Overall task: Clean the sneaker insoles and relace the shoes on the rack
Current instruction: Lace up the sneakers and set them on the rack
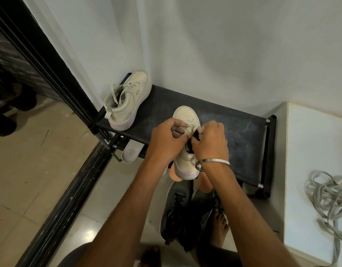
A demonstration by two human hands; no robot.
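A cream sneaker [186, 115] stands on the black top shelf of the shoe rack [233, 135], toe pointing at the wall. My left hand [167, 140] pinches its lace [189, 128] from the left side. My right hand [210, 142], a metal bangle on the wrist, grips the lace or tongue from the right. The shoe's opening is mostly hidden under my fingers. The second cream sneaker [125, 101] stands at the shelf's left end with its laces loose. A pale insole [130, 152] pokes out from the lower shelf at the left.
A pair of dark sneakers [182, 211] lies on the tiled floor below the rack, beside my bare foot [220, 226]. A white surface [311, 151] to the right holds a tangle of grey laces [328, 197]. A black sliding door frame [56, 89] runs along the left.
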